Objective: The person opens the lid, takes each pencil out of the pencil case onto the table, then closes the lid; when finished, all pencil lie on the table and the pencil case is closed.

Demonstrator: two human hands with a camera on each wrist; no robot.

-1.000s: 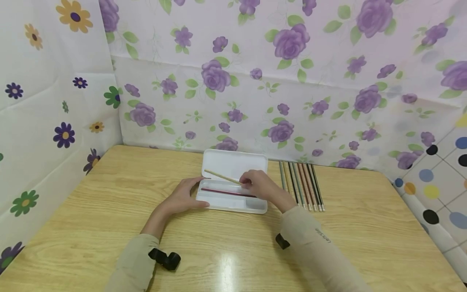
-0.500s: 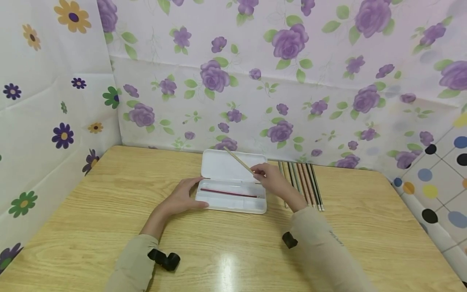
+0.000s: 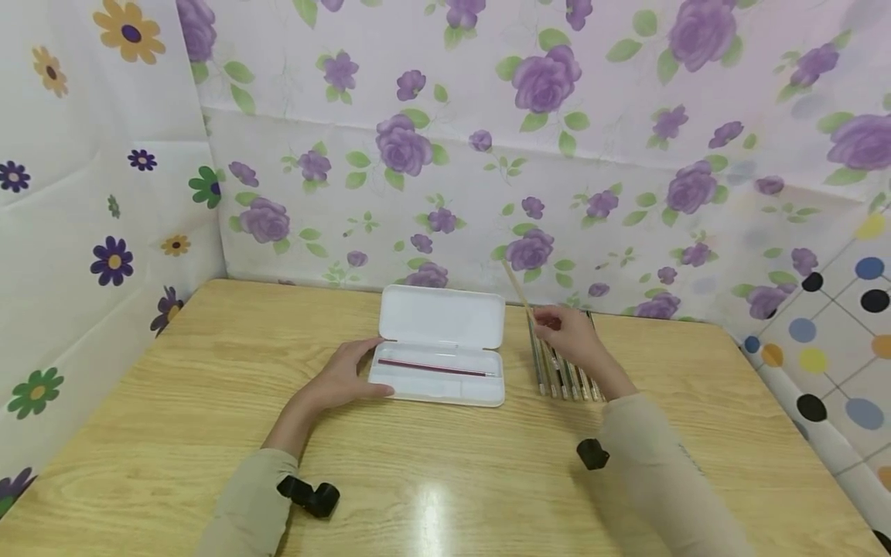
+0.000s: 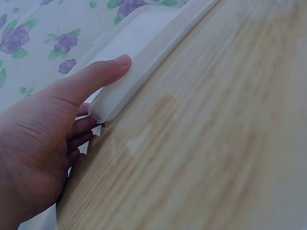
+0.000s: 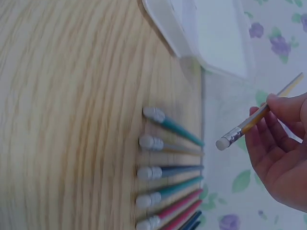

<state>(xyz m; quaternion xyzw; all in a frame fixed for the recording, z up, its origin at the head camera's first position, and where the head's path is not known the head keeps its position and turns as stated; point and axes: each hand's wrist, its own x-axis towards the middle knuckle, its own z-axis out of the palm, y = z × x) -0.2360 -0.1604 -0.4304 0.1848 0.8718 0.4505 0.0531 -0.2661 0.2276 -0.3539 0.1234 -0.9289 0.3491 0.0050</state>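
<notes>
A white pencil case stands with its lid raised, and one dark red pencil lies lengthwise inside. My left hand holds the case's left end, thumb on its front side and fingers at the far corner. My right hand pinches a yellow pencil between thumb and fingers, raised over the row of pencils. The white eraser end of the yellow pencil points toward the table in the right wrist view. Its other end tilts up and left in the head view.
Several pencils lie side by side right of the case, among them a teal pencil and a pink pencil, erasers toward the person. A floral cloth hangs behind the wooden table.
My right hand has carried the yellow pencil from above the case rightward to over the row, and the pencil has turned more upright. My left hand stays at the case.
</notes>
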